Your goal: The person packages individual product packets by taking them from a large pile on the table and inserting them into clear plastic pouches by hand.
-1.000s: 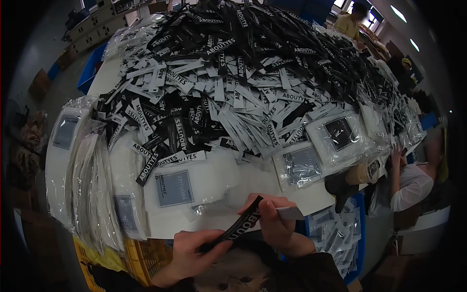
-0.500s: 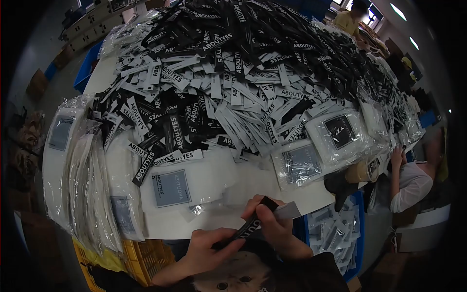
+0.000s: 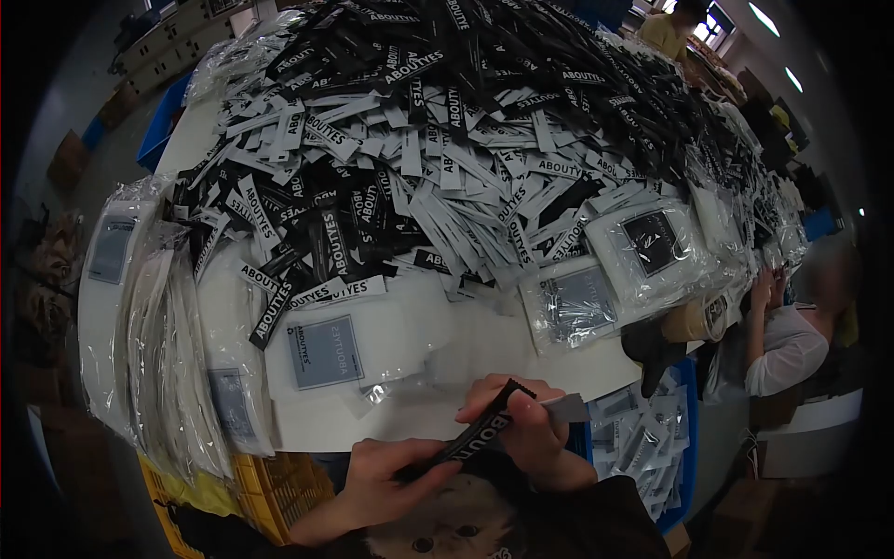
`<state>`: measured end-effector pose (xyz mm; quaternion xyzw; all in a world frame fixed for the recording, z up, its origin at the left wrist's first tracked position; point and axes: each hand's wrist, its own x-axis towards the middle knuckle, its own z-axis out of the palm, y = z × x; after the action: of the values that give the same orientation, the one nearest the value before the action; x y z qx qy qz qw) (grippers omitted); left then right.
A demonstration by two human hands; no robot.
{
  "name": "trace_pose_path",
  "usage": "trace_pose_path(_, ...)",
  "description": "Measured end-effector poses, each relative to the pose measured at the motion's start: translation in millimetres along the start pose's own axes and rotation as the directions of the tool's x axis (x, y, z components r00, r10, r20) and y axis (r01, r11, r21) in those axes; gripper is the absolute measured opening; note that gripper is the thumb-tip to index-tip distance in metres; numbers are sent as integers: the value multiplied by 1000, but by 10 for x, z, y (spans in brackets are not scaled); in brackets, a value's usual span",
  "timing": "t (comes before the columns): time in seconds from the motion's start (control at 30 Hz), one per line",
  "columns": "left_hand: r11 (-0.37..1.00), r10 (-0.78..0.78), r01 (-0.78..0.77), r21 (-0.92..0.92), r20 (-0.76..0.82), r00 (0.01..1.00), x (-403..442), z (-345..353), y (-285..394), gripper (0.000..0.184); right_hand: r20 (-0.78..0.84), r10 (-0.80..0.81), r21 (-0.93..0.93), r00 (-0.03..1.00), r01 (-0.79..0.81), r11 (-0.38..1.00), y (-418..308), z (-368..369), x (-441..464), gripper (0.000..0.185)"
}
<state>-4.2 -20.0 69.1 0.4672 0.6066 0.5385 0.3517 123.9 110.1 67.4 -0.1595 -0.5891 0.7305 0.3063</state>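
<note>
My left hand (image 3: 396, 480) pinches the lower end of a black printed packet (image 3: 480, 433) in front of my body. The packet's upper end sits between the fingers of my right hand (image 3: 526, 429), which also has a pale grey packet (image 3: 565, 407) poking out to the right. Both hands are just off the near edge of the white table (image 3: 372, 419). Closest to them on the table lies a clear plastic bag with a grey label (image 3: 326, 352). Beyond it rises a large heap of black packets (image 3: 419, 65) and white packets (image 3: 466, 224).
Clear bags (image 3: 163, 345) stand in a row at the left, above a yellow crate (image 3: 279, 494). More bags (image 3: 643, 247) and a drink cup (image 3: 698, 320) are at the right. A blue bin (image 3: 684, 447) holds packets. One person (image 3: 792, 345) sits at the right; another (image 3: 666, 35) is behind.
The view has shifted slightly. My hands hold the black packet at a similar slant, and the pale packet's end now sticks out further. The seated person at the right has leaned into view.
</note>
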Motion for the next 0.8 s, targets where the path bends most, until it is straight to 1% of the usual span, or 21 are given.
trace_pose_path(0.03, 1000, -1, 1, -2, 1, 1000, 0, -2, 6, 14, 2, -32, 14, 999, 32, 999, 5, -4, 4, 29)
trace_pose_path(0.07, 1000, 6, -6, 8, -3, 1000, 0, -4, 12, 14, 0, -29, 13, 1000, 29, 999, -7, -12, 5, 29)
trace_pose_path(0.13, 1000, 12, -12, 15, -6, 1000, -2, -1, 13, 15, 59, -43, -195, 997, 54, 979, -54, -33, 8, 28)
trace_pose_path(0.23, 1000, 24, -23, 18, -17, 1000, -13, -1, 7, 15, 74, -77, -244, 994, 93, 965, -94, -31, 25, 26)
trace_pose_path(0.3, 999, 6, -7, 54, 17, 1000, -39, -20, -5, 16, 41, -53, -226, 998, 61, 972, -100, -7, 18, 26)
trace_pose_path(0.37, 998, 15, -15, 57, 13, 1000, -36, -16, 4, 16, 10, -31, -207, 999, 32, 978, -104, 5, 14, 26)
trace_pose_path(0.43, 998, 23, -24, 62, 9, 1000, -34, -20, 17, 16, 20, -70, -230, 997, 73, 970, -106, 6, 17, 26)
trace_pose_path(0.5, 999, -16, 16, 39, 9, 1000, -37, -23, 27, 16, 30, -74, -219, 997, 79, 973, -99, -4, 21, 27)
trace_pose_path(0.57, 999, -5, 5, 45, 10, 1000, -34, -11, -1, 16, 39, -78, -208, 996, 84, 974, -70, -5, 35, 27)
trace_pose_path(0.63, 999, 10, -11, 52, 6, 1000, -7, 16, -26, 17, 112, -165, -162, 980, 182, 970, -8, 18, 76, 27)
trace_pose_path(0.67, 995, -12, 4, 97, 83, 996, 26, 43, -25, 21, 116, -165, -160, 979, 182, 970, 8, 37, 31, 27)
trace_pose_path(0.7, 989, -40, 17, 144, 159, 986, 52, 47, -35, 25, -66, -71, 59, 995, 75, 995, 41, 79, -75, 25)
trace_pose_path(0.73, 989, -40, 17, 147, 153, 987, 84, 38, -110, 25, -217, 63, 289, 974, 2, 957, 68, 114, -162, 24)
trace_pose_path(0.77, 961, 86, -96, 259, 49, 995, 136, 28, -244, 31, -231, 12, 359, 973, 73, 931, 142, -67, -232, 21)
trace_pose_path(0.8, 906, 219, -190, 379, -35, 975, 191, 3, -373, 38, -336, -100, 272, 936, 198, 942, 364, -283, -341, 24)
